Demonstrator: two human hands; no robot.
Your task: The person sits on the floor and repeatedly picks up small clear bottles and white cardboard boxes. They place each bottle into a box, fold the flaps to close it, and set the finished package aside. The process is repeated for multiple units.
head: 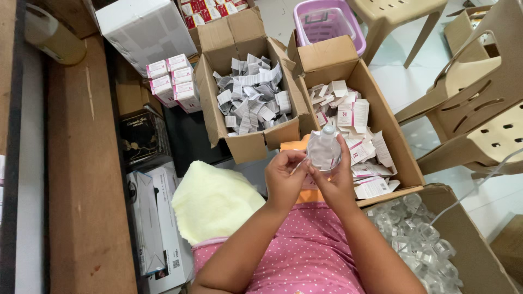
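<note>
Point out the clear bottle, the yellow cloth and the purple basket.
clear bottle (323, 148), head view, on its body between the hands.
yellow cloth (215, 200), head view, middle of the fabric.
purple basket (303, 22), head view, on its left rim.

A pale tiled floor (403, 81) carries nearly everything here. Three open cardboard boxes stand on it side by side: one box of folded paper leaflets (251, 103), beside it a box of flat white-and-pink cartons (354, 130), and at lower right a box of clear wrapped bottles (419, 239). Behind them sits a lilac plastic basket (327, 22). Beige plastic chairs (468, 92) stand to the right. At left, along a brown wooden shelf (81, 179), lie stacked small pink-and-white boxes (173, 81), a white carton (143, 30) and a long white box (158, 223).
</note>
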